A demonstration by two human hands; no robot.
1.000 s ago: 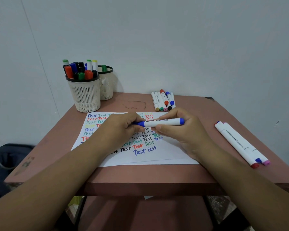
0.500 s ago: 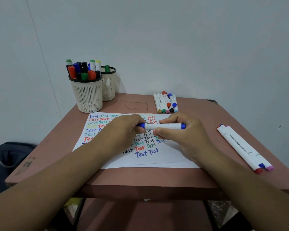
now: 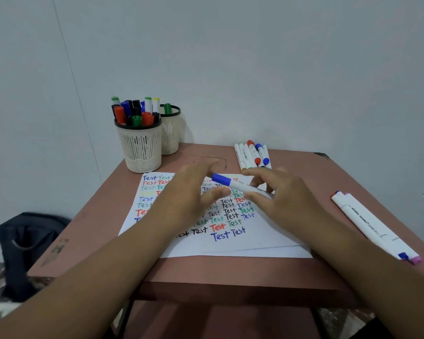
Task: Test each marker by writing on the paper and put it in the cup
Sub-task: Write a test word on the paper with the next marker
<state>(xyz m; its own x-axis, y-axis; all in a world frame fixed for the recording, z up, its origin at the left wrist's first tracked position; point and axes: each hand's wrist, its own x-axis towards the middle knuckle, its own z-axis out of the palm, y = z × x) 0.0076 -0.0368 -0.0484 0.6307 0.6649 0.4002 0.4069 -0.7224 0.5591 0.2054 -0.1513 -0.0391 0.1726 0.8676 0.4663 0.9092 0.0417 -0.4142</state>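
tabletop point(image 3: 291, 270): reddish-brown, against wall | wall point(image 3: 255, 57): plain pale grey | dark bag point(image 3: 27, 243): on floor, left of tabletop, by wall

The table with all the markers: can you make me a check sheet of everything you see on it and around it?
Surface: pinkish-brown table, a dark scuff at its far right corner.
Job's things: paper covered in coloured "Test" words; blue-capped marker held above it; front cup full of markers; back cup with one green marker; row of markers at the far edge; two markers on the right.
Clutter: nothing seen.
Hands: right hand has its fingers on the marker's white barrel; left hand open beside the blue cap, blurred.
Cables: nothing seen.
Surroundings: pale wall; dark bag on the floor, left.
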